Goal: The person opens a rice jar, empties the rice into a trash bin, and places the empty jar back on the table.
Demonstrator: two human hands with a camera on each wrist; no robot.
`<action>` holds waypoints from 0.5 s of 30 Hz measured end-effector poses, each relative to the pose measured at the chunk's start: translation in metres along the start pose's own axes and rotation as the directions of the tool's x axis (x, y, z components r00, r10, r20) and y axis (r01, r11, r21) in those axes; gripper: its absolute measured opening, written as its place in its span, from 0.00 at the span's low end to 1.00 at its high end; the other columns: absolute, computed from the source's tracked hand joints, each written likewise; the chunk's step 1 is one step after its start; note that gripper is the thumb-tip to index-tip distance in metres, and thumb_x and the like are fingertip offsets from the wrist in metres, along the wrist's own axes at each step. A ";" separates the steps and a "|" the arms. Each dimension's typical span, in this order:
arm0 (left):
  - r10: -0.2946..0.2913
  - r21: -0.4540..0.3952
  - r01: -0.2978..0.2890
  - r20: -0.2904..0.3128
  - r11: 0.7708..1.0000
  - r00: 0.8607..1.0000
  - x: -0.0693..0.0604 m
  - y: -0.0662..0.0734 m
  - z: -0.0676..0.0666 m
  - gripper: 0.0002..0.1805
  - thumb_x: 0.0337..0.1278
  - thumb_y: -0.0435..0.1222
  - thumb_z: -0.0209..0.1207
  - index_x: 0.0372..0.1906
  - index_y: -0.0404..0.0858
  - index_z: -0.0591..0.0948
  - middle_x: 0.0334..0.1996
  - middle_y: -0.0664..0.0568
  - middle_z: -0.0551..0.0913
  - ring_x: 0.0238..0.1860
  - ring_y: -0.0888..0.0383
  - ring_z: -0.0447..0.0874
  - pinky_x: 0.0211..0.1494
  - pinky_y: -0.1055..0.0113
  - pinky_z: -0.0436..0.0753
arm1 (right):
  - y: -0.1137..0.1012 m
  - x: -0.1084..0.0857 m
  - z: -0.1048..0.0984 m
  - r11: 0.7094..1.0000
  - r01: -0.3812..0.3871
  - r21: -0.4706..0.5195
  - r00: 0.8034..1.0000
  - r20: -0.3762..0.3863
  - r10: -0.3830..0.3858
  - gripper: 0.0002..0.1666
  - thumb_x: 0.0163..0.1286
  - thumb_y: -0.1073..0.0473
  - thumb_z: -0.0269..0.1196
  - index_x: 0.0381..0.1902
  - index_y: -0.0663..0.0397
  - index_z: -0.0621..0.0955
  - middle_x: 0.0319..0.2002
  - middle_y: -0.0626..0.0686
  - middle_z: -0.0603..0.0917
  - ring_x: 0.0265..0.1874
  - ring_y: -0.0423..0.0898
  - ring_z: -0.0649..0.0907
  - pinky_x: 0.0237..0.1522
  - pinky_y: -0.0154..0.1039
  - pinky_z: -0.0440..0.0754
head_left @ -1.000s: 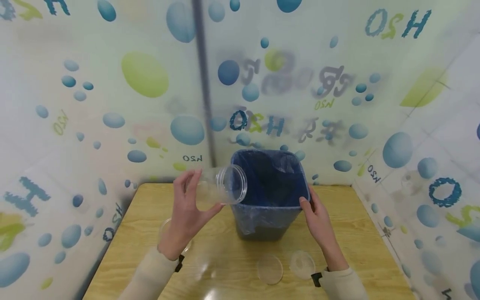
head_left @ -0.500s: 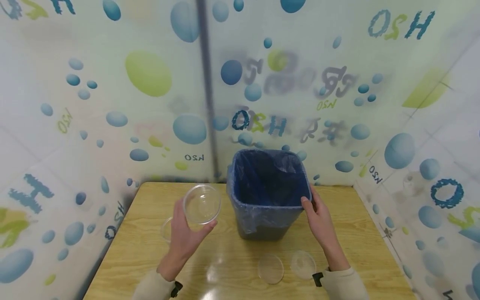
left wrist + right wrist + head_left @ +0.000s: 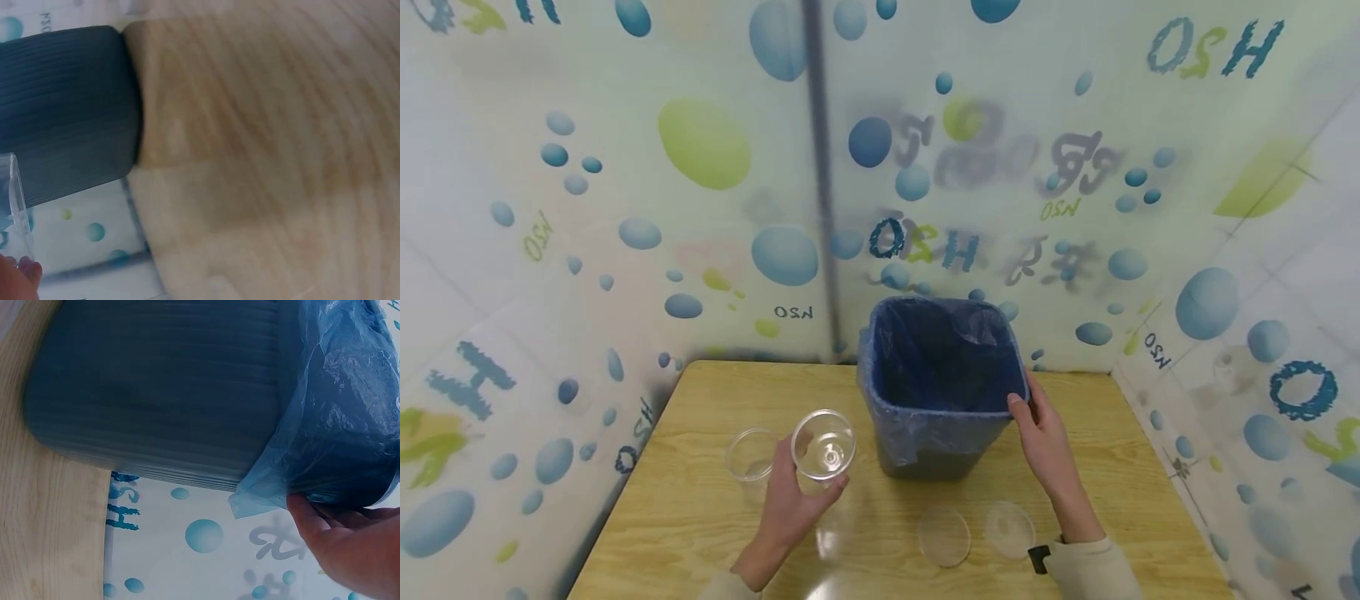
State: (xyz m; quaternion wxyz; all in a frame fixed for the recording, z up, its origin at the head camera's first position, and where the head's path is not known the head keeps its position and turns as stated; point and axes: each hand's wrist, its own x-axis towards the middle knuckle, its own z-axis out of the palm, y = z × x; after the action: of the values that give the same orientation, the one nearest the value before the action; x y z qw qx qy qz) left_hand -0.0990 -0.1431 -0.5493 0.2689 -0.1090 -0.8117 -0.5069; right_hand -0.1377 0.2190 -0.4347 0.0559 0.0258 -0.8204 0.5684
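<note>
My left hand (image 3: 793, 504) holds a clear plastic jar (image 3: 824, 446) by its side, its round mouth turned up toward the head camera. In the left wrist view only a strip of the jar (image 3: 20, 203) and some fingertips (image 3: 30, 270) show at the left edge. My right hand (image 3: 1051, 442) grips the right front corner of a dark trash bin (image 3: 928, 462), thumb over the rim. A thin blue bag (image 3: 350, 400) lines the bin and folds over its rim, seen in the right wrist view. The bin's floor is too dark to make out.
Just left of the held jar stands another clear round container (image 3: 749, 455). Two clear round lids, one (image 3: 944, 537) beside the other (image 3: 1010, 530), lie on the wooden table (image 3: 677, 508) before the bin. Printed curtain-like walls (image 3: 700, 250) close in the back and sides.
My left hand has brought the jar from a sideways tilt at the bin's left rim down and away, turning its mouth upward. The right hand keeps its grip on the bin.
</note>
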 end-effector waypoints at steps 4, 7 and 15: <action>-0.040 0.058 0.037 0.045 0.998 0.998 -0.007 -0.009 0.006 0.50 0.36 0.39 0.81 0.67 0.24 0.69 0.55 0.35 0.79 0.55 0.41 0.81 0.58 0.44 0.81 | 0.001 0.000 -0.001 1.000 0.001 -0.003 1.000 -0.006 -0.001 0.37 0.85 0.50 0.49 0.83 0.57 0.53 0.81 0.59 0.55 0.78 0.57 0.61 0.58 0.13 0.62; -0.074 0.103 0.066 0.069 0.992 0.995 -0.012 -0.016 0.008 0.50 0.36 0.40 0.81 0.65 0.23 0.70 0.53 0.35 0.80 0.53 0.38 0.82 0.54 0.38 0.82 | 0.001 0.000 0.000 1.000 0.006 -0.009 1.000 -0.013 -0.006 0.37 0.85 0.50 0.49 0.83 0.58 0.54 0.81 0.59 0.56 0.78 0.57 0.62 0.58 0.13 0.61; -0.152 0.169 0.131 0.123 0.977 0.981 -0.023 -0.029 0.009 0.51 0.34 0.43 0.82 0.65 0.25 0.71 0.53 0.33 0.82 0.51 0.35 0.83 0.52 0.37 0.83 | -0.001 -0.001 0.000 1.000 -0.001 -0.016 1.000 -0.017 0.000 0.37 0.85 0.50 0.49 0.83 0.57 0.54 0.81 0.59 0.57 0.78 0.57 0.62 0.60 0.15 0.61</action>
State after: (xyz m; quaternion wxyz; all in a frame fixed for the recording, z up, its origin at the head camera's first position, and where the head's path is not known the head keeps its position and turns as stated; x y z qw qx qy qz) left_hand -0.0961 -0.1470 -0.5872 0.1844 -0.0629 -0.8718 -0.4494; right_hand -0.1365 0.2190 -0.4340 0.0630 0.0202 -0.8244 0.5621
